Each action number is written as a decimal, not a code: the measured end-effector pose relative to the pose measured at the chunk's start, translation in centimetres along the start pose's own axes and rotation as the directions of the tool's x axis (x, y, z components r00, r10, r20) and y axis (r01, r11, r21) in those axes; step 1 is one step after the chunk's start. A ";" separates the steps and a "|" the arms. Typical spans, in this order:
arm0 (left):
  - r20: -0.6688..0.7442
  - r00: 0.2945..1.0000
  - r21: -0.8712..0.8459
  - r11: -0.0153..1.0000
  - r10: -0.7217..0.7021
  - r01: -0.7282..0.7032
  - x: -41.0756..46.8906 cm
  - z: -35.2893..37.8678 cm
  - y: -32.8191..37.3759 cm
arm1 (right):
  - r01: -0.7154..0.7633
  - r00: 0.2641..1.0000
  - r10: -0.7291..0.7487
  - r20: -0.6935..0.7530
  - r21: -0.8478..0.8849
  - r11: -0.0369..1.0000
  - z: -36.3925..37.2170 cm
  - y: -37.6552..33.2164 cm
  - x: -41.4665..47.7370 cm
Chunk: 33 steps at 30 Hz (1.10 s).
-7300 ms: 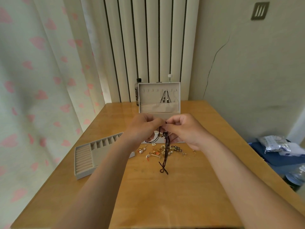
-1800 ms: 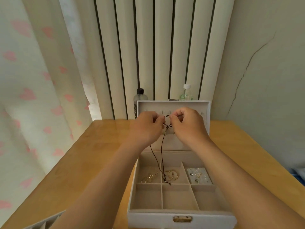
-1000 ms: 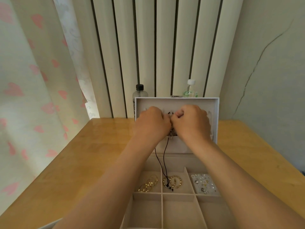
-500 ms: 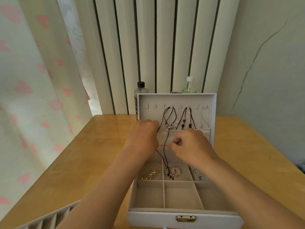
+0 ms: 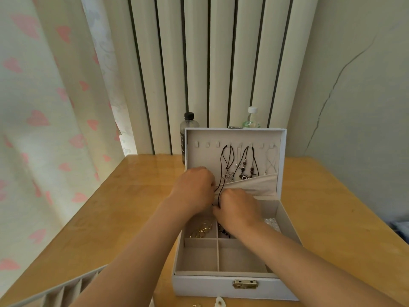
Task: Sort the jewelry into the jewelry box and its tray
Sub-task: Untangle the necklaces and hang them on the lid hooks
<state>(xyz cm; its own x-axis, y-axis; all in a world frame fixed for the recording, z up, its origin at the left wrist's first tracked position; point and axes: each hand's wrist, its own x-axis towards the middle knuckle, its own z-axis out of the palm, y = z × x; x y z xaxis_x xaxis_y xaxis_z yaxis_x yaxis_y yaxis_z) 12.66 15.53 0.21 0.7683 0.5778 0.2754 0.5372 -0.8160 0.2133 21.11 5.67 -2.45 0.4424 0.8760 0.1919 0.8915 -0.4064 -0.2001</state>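
Left hand (image 5: 194, 189) grips the beige fabric lid pocket (image 5: 259, 185) open; beside it, right hand (image 5: 239, 209) pinches slack of the black cord necklace (image 5: 228, 176), apparently to tuck inside.

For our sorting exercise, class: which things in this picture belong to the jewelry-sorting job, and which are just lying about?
Belongs to the job: jewelry box, black cord necklace pinched by the right hand, lid pocket pulled by the left hand, gold hoops, tray.
Just lying about: black-capped bottle, white-capped bottle, curtain.
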 end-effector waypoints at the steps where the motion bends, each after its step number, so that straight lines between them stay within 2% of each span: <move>1: 0.015 1.000 0.014 1.000 0.009 -0.009 0.0 -0.1 0.0 | -0.009 1.000 0.009 -0.004 0.012 1.000 -0.1 -0.1 0.0; 5: 0.083 0.995 0.062 0.996 0.059 -0.064 -0.1 -0.7 -0.2 | -0.024 1.000 0.023 0.012 0.077 0.997 -0.2 -0.6 0.0; 9: 0.133 0.987 0.057 0.994 0.089 -0.097 -0.3 -1.4 -0.5 | 0.005 0.999 0.004 -0.033 0.277 0.961 -2.7 -0.3 0.6; 11: 0.149 0.986 0.033 0.997 0.068 -0.074 -0.4 -1.8 -0.5 | -0.012 0.998 0.039 -0.051 0.445 0.895 -4.9 -0.1 1.6; 14: 0.163 0.986 0.009 1.000 0.026 -0.028 -0.4 -2.0 -0.7 | -0.062 0.994 0.106 -0.020 0.694 0.717 -7.7 -0.4 3.2; 17: 0.134 0.991 -0.089 0.996 0.012 0.000 -0.5 -2.1 -1.0 | -0.009 0.986 0.135 -0.095 0.785 0.619 -8.7 -0.9 4.2; 20: 0.106 0.994 -0.171 0.985 -0.014 0.032 -0.6 -2.1 -1.4 | 0.028 0.979 0.138 -0.150 0.768 0.640 -8.0 -0.8 4.7; 24: 0.066 0.997 -0.213 0.976 -0.041 0.055 -0.4 -1.7 -1.4 | 0.123 0.971 -0.009 -0.239 0.465 0.877 -6.7 -0.2 4.7; 26: 0.065 0.997 -0.225 0.973 -0.044 0.058 -0.3 -1.6 -1.4 | 0.156 0.969 -0.073 -0.236 0.356 0.921 -6.5 0.1 4.6; 29: 0.084 0.996 -0.187 0.982 -0.018 0.034 -0.2 -1.5 -1.4 | 0.173 0.958 -0.081 -0.275 0.333 0.927 -6.3 0.1 4.6; 33: 0.120 0.992 -0.095 0.995 0.032 -0.021 -0.4 -1.5 -1.3 | 0.159 0.929 0.048 -0.366 0.512 0.844 -5.9 -0.1 5.4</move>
<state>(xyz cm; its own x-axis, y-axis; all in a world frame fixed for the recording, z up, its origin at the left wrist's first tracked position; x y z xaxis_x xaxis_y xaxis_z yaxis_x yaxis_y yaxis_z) 11.15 16.37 1.21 0.8215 0.5450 0.1677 0.4854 -0.8227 0.2959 23.98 8.88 4.23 0.4892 0.6996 0.5209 0.7730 -0.0711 -0.6304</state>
